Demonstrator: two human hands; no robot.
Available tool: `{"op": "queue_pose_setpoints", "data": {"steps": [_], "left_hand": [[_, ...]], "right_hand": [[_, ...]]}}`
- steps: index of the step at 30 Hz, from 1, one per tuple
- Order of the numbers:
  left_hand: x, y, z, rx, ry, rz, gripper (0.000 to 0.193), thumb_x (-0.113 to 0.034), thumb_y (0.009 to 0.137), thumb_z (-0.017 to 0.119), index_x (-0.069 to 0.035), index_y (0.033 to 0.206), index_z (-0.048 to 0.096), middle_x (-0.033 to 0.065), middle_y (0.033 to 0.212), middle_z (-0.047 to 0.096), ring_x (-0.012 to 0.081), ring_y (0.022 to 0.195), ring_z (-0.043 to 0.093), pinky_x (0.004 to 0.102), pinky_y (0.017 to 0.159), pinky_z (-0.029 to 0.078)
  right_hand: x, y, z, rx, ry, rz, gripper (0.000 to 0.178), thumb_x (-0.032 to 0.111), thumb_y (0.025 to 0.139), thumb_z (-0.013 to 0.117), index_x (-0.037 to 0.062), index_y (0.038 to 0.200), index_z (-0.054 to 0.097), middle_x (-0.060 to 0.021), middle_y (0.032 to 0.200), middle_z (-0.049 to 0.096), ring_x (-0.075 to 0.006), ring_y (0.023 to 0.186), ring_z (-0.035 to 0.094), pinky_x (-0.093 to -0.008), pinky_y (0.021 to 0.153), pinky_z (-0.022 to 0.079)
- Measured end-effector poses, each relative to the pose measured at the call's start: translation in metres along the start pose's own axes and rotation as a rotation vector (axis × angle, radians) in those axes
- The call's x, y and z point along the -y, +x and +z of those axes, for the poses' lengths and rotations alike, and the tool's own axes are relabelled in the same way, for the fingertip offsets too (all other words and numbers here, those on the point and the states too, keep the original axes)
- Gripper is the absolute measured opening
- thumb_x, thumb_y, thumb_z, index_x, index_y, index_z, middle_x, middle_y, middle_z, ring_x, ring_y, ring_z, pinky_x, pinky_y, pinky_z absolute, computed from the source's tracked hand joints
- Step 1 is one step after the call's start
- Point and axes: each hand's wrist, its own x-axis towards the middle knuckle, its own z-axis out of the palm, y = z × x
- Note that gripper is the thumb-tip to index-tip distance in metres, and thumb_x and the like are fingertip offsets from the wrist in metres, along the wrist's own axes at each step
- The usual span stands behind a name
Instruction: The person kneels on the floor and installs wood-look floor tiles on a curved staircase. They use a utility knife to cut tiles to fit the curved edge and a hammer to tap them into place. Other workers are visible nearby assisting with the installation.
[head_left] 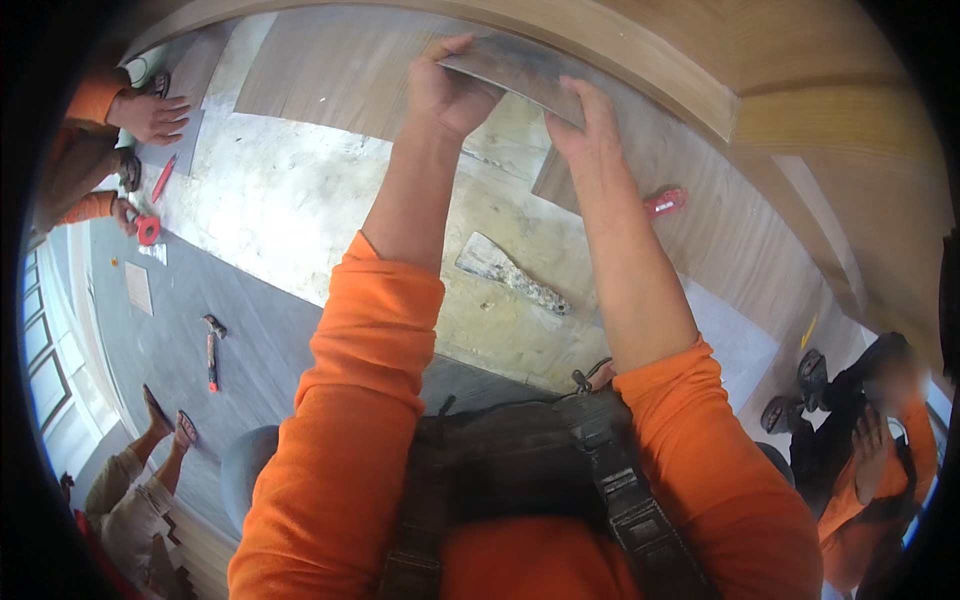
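Between my two hands is a short grey-brown floor plank piece (518,72), held tilted above the floor close to the wooden skirting. My left hand (447,92) grips its left end, with the fingers partly hidden under it. At the opposite end, the fingers and thumb of my right hand (588,122) close on the edge. Below them, on the bare adhesive-stained floor (400,260), lies a putty-smeared scraper (510,273) between my forearms. A red utility knife (665,203) rests on the laid wood-look planks (740,250) just right of my right forearm.
A wooden panel (840,120) rises along the far right. To the left, another person's hand (152,117) is near a red marker-like tool (164,178) and a red tape roll (148,230). A hammer (212,350) lies on grey flooring (270,350). A person (880,450) crouches at lower right.
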Motion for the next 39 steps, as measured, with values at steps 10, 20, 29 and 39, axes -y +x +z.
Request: {"op": "queue_pose_setpoints", "data": {"steps": [10, 20, 29, 39], "left_hand": [[-0.008, 0.008, -0.044, 0.005, 0.087, -0.031, 0.058, -0.014, 0.081, 0.066, 0.005, 0.132, 0.047, 0.0213, 0.131, 0.054, 0.0348, 0.123, 0.052, 0.0476, 0.109, 0.039], [-0.002, 0.003, -0.025, -0.256, 2.373, 0.102, 0.064, -0.049, 0.097, 0.043, -0.01, 0.148, 0.042, 0.0302, 0.128, 0.059, 0.0417, 0.12, 0.059, 0.0446, 0.105, 0.044], [0.018, 0.03, -0.069, -0.419, 2.212, 0.379, 0.049, -0.051, 0.096, 0.048, -0.019, 0.129, 0.066, 0.0245, 0.108, 0.069, 0.0367, 0.105, 0.067, 0.0443, 0.092, 0.051], [-0.035, 0.032, -0.054, 0.119, 2.542, 0.133, 0.036, -0.036, 0.099, 0.049, -0.019, 0.127, 0.063, 0.0193, 0.097, 0.071, 0.0383, 0.089, 0.068, 0.0463, 0.076, 0.055]], "right_hand": [[0.008, -0.017, 0.022, -0.039, -0.266, -0.17, 0.04, 0.016, 0.084, 0.069, 0.0066, 0.121, 0.06, -0.011, 0.116, 0.062, -0.0276, 0.106, 0.059, -0.045, 0.095, 0.048], [-0.009, 0.015, -0.006, -0.231, -0.413, 0.038, 0.044, 0.022, 0.087, 0.069, 0.0003, 0.124, 0.059, -0.0161, 0.117, 0.065, -0.0306, 0.102, 0.063, -0.0432, 0.088, 0.052], [-0.043, 0.03, 0.011, -0.366, -0.341, -0.157, 0.045, 0.026, 0.086, 0.069, 0.0015, 0.123, 0.06, -0.0179, 0.119, 0.064, -0.0295, 0.105, 0.061, -0.0415, 0.09, 0.051], [-0.046, 0.078, 0.06, -0.439, -0.248, -0.355, 0.058, 0.041, 0.091, 0.059, 0.0091, 0.139, 0.055, -0.0175, 0.145, 0.051, -0.0309, 0.135, 0.048, -0.0453, 0.111, 0.039]]}}
